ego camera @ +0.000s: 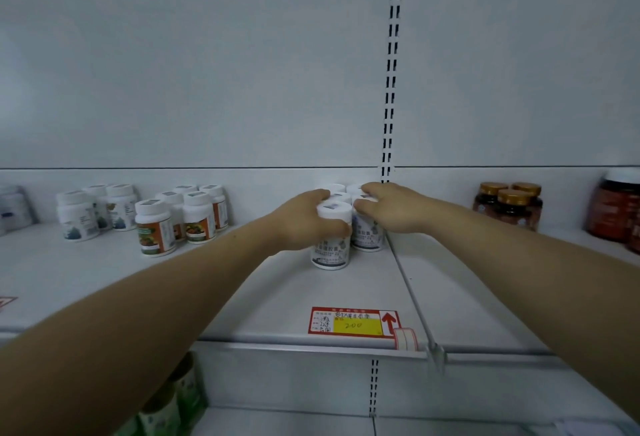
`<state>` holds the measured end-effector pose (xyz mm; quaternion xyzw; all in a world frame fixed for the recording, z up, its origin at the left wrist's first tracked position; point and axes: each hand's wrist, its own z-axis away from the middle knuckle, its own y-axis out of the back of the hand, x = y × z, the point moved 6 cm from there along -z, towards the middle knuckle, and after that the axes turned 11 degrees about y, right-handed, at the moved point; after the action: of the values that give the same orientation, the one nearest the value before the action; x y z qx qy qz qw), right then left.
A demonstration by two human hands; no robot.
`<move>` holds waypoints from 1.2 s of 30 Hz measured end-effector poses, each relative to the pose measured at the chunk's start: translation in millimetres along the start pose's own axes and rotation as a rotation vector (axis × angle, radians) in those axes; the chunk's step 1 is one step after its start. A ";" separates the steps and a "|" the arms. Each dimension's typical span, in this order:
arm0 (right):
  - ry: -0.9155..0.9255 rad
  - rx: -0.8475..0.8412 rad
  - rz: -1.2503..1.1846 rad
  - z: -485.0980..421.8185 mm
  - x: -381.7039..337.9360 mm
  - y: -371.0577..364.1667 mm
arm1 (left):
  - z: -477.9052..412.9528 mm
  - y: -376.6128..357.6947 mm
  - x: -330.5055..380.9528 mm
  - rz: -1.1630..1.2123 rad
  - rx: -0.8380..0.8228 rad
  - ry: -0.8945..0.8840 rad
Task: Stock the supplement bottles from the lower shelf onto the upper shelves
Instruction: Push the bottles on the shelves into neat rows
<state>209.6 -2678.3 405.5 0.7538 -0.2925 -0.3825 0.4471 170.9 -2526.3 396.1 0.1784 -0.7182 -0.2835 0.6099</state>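
Gripping the front bottle (329, 255) with the left hand (304, 219), thumb wrapped round it just under the cap, and it's standing on the upper shelf (346, 290) back from the price tag (353, 322). Right hand (391, 209) curls fingers and thumb over the cap of the second bottle (369, 236) right beside it, brown jars (507, 205) further right

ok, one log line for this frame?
site: upper shelf | left hand: grips front white bottle | right hand: on cap of neighbouring bottle, grip unclear
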 end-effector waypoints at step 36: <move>0.096 -0.091 0.131 -5.3 -1.0 -6.5 | 5.9 4.3 8.2 -0.229 -0.099 0.067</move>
<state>214.1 -2672.3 401.6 0.7294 -0.3017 -0.3286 0.5186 163.9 -2526.8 404.6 0.2384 -0.6574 -0.3803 0.6053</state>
